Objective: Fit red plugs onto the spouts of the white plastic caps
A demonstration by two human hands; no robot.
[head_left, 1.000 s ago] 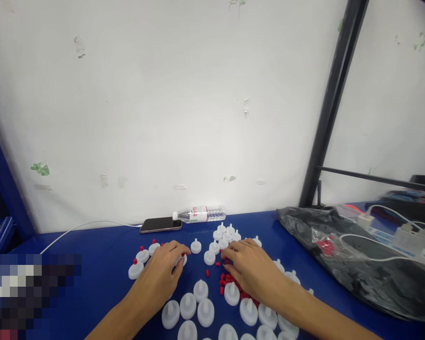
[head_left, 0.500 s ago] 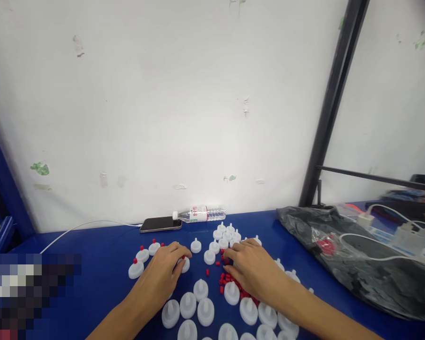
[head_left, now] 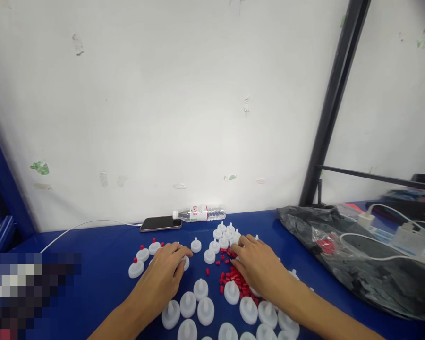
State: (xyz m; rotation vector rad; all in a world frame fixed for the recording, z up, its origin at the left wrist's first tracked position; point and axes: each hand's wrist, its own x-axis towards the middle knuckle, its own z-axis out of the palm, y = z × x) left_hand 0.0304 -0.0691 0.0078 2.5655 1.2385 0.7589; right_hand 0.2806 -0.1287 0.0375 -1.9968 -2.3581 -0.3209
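The left hand (head_left: pixel 163 278) lies palm down on the blue worktop (head_left: pixel 92 264), its grip curled over a white nozzle cap (head_left: pixel 185 262) whose rim shows past the fingertips; whether the fingers actually pinch it cannot be told. The right hand (head_left: pixel 258 267) also lies palm down, fingertips bent into the loose heap of small red plugs (head_left: pixel 230 276); its grip is half curled, and whether a plug is held is hidden.

Between the two hands is a narrow bare strip of worktop with a few stray plugs. Nearer the person, a crowded row of white caps (head_left: pixel 205 309) stands just below both wrists: round, smooth, matte plastic discs, each with a short tapered spout pointing up. To the left of the left hand, three finished caps (head_left: pixel 141 257) carry red tips, and beyond them the worktop is open towards its left edge. Past the fingertips, a tight cluster of further caps (head_left: pixel 225 236) sits close to the right hand.

Along the back edge, against the scuffed white wall (head_left: pixel 163 118), lie a dark phone (head_left: pixel 160 224) with a white cable and a clear water bottle (head_left: pixel 200 213) on its side. To the right, a crumpled glossy black bag (head_left: pixel 357 269) closes off that side.
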